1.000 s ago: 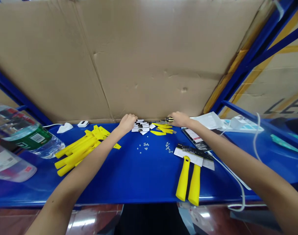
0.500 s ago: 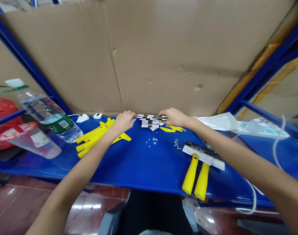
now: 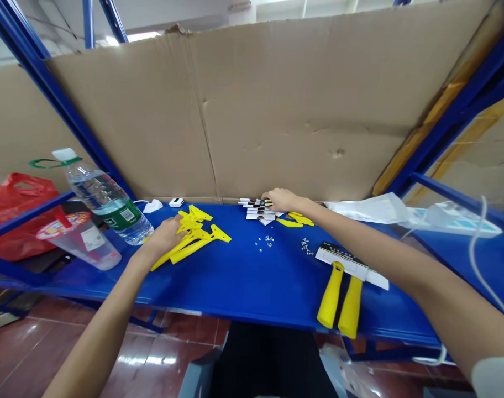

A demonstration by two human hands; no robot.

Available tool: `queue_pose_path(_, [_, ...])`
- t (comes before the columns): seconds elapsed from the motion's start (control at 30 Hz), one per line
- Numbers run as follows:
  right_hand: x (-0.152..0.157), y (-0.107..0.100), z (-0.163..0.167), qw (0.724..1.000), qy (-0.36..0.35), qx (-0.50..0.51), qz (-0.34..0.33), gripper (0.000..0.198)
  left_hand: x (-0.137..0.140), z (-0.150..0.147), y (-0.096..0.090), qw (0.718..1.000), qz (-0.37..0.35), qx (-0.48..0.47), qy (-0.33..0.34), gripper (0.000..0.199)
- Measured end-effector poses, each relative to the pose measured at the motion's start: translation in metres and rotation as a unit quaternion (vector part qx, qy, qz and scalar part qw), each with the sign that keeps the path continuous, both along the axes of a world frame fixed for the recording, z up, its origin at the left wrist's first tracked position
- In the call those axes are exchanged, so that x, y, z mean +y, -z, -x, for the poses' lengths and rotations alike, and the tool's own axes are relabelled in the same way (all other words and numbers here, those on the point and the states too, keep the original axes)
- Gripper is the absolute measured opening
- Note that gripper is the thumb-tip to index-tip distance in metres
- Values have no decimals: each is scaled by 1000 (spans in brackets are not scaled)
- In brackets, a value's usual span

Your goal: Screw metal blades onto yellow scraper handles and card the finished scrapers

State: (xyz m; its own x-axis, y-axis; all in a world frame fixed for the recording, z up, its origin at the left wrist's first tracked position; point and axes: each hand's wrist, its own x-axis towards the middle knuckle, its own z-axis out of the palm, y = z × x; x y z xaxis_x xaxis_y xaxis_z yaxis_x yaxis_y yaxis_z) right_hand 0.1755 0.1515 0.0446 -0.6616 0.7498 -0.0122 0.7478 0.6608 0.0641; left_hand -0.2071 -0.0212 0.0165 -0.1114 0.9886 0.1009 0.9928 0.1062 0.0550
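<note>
My left hand (image 3: 166, 236) is on the pile of yellow plastic handles (image 3: 200, 243) at the left of the table, its fingers curled over a handle. It hides part of the pile. At the back, my right hand (image 3: 284, 200) is closed on a small black-and-yellow tool (image 3: 267, 203), perhaps pliers; the fingers cover most of it. Beside and under this hand lies a stack of flat white-and-black pieces (image 3: 258, 212). Small nuts or rings (image 3: 269, 241) lie in front of the stack, with small screws (image 3: 305, 246) to their right.
Two yellow-handled scrapers (image 3: 339, 298) lie at the front right. A few yellow pieces (image 3: 295, 220) are behind the screws. A water bottle (image 3: 115, 204), plastic cup (image 3: 84, 240) and red bag (image 3: 17, 221) stand left. Cardboard (image 3: 277, 110) closes the back; white packaging (image 3: 368, 209) lies right.
My left hand has left the white-and-black stack and moved left onto the yellow handles. My right hand stays by the stack. The view has tilted up and turned slightly left.
</note>
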Motion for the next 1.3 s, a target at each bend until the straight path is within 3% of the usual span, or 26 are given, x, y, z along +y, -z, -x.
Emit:
queue_pose_path(0.1, [7,-3,-6,1000,7,4,4,43,-8,-10,-9,995,-96,-11,25,55])
queue_pose_path(0.2, [17,-9,-31,1000,27,1,4,45,-21,-33,-26,969,-227,-49,78,56])
queue_pose_path(0.33, [27,-11,-81,997,74,-30,8,41,-39,-81,-56,902,-371,-126,179,53])
queue_pose_path(0.47, [28,2,-116,994,95,-44,10,48,-44,-133,-68,842,-438,-225,221,48])
queue_pose_path(0.57, [27,13,-122,997,75,-32,14,44,-36,-168,-57,793,-403,-397,226,41])
queue_pose_path(0.63, [27,20,-119,997,68,-27,13,41,-26,-188,-45,736,-311,-556,229,30])
queue_pose_path(0.7, [26,25,-116,997,67,-25,11,39,-15,-206,-33,665,-205,-682,226,32])
queue_pose_path(0.77, [26,29,-113,997,69,-27,7,37,-5,-220,-21,598,-124,-762,215,30])
queue_pose_path(0.87, [26,34,-112,996,81,-30,6,41,5,-233,-6,540,-23,-819,190,31])
queue_pose_path(0.97, [29,37,-110,995,96,-37,19,40,10,-236,7,517,37,-841,155,30])
queue_pose_path(1.13, [35,39,-104,992,113,-39,36,43,11,-233,23,502,87,-853,113,26])
queue_pose_path(1.3, [30,20,-107,995,93,-5,29,38,13,-231,32,502,95,-854,97,29])
